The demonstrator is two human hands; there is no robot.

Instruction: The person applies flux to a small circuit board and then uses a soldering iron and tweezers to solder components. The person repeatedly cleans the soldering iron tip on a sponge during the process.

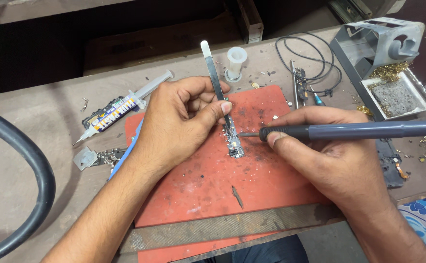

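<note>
So a small circuit board (234, 142) is laid on a worn red mat (213, 180), roughly in the middle of it, with the mat sat on a dusty bench (23, 160). The board is pinned down by a pair of metal tweezers (215, 73), which are held in the left hand (179, 122). That grip is closed snug around the tweezers, thumb and forefinger pinched on the shaft, the white-capped top end sticking up past the knuckles. Whether the tweezer tips are clamped on the board or just pressed against it can't be told from here.

A dark soldering iron (349, 130) is held in the right hand (334, 156), grip wrapped shut around the handle pen-style, and its tip is brought right up to the board's right edge, touching or very nearly.

Off to the left of the mat, a flux paste syringe (120, 109) is left lying flat, with a small metal shield (85, 158) near it. A thick black hose (37, 170) is curved across the left edge. A white spool (236, 62) is stood upright behind the mat, a thin black cable (310, 58) is looped beside it, and a grey iron stand (383, 39) with a tray of brass wool (390, 72) is parked at the far right. A flat metal file (232, 226) is laid along the mat's near edge.
</note>
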